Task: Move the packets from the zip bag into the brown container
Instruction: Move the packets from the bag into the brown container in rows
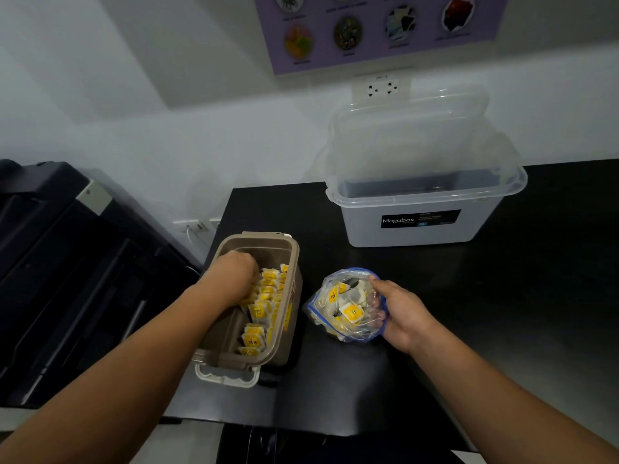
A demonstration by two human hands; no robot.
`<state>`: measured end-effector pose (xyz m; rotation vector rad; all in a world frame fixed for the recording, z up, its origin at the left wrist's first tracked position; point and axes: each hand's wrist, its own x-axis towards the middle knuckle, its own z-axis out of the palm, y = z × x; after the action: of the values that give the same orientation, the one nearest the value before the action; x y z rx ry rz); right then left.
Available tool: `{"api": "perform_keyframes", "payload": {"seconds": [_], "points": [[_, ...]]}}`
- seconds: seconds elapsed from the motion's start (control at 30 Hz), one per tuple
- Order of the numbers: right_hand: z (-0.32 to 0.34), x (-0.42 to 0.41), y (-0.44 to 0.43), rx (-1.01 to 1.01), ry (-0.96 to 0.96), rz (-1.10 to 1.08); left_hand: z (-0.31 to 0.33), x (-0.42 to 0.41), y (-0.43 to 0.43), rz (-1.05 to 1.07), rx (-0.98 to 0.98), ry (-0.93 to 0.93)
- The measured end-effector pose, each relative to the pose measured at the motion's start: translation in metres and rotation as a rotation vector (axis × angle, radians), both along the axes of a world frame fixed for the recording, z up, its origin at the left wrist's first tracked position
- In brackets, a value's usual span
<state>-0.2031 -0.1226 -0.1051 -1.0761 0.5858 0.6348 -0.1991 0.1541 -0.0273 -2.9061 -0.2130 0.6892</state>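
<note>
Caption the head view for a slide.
Left hand inside the brown container among tea packets; right hand holds the zip bag.

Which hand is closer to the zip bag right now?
Right. The right hand grips the zip bag at its right side; the left hand is inside the brown container, left of the bag.

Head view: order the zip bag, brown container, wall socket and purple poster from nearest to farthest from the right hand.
1. zip bag: gripped by the right hand itself.
2. brown container: to the left, just beyond the bag.
3. wall socket: on the back wall, well behind.
4. purple poster: higher on that wall, farthest.
</note>
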Motion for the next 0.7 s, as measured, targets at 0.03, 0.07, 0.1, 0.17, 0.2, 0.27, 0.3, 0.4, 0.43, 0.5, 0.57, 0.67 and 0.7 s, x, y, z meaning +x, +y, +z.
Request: {"api": "perform_keyframes", "payload": {"seconds": [0.03,0.07,0.1,0.17,0.2,0.27,0.3,0.4,0.43,0.5,0.57,0.67,0.7], "points": [[-0.001,-0.001,0.0,-0.001,-0.003,-0.004,0.007,0.001,-0.003,0.012,-0.046,-0.041],[-0.001,-0.001,0.0,0.0,-0.008,-0.007,0.016,0.001,-0.008,0.006,-0.094,-0.113],[-0.002,-0.002,0.001,-0.002,-0.014,-0.009,0.023,-0.001,-0.015,-0.005,-0.146,-0.204],[-0.003,-0.004,0.002,-0.006,-0.025,-0.014,0.036,-0.007,-0.035,-0.024,-0.32,-0.361],[-0.003,-0.004,0.002,-0.006,-0.03,-0.014,0.039,-0.011,-0.048,-0.033,-0.422,-0.388],[-0.004,-0.006,0.003,-0.01,-0.039,-0.011,0.036,-0.017,-0.073,-0.053,-0.575,-0.341],[-0.004,-0.006,0.004,-0.014,-0.049,-0.009,0.03,-0.018,-0.085,-0.07,-0.615,-0.305],[-0.009,-0.008,0.002,-0.02,-0.072,-0.003,0.001,-0.018,-0.114,-0.143,-0.604,-0.209],[-0.009,-0.009,0.0,-0.022,-0.069,0.001,-0.01,-0.018,-0.121,-0.162,-0.559,-0.166],[-0.01,-0.01,-0.002,-0.015,-0.056,0.002,-0.028,-0.018,-0.132,-0.187,-0.458,-0.123],[-0.009,-0.011,-0.004,-0.012,-0.04,-0.001,-0.043,-0.021,-0.138,-0.19,-0.412,-0.151],[-0.006,-0.012,-0.004,-0.019,-0.035,0.006,-0.053,-0.023,-0.142,-0.202,-0.363,-0.171],[-0.005,-0.013,-0.004,-0.022,-0.035,0.009,-0.055,-0.022,-0.143,-0.21,-0.354,-0.167]]}}
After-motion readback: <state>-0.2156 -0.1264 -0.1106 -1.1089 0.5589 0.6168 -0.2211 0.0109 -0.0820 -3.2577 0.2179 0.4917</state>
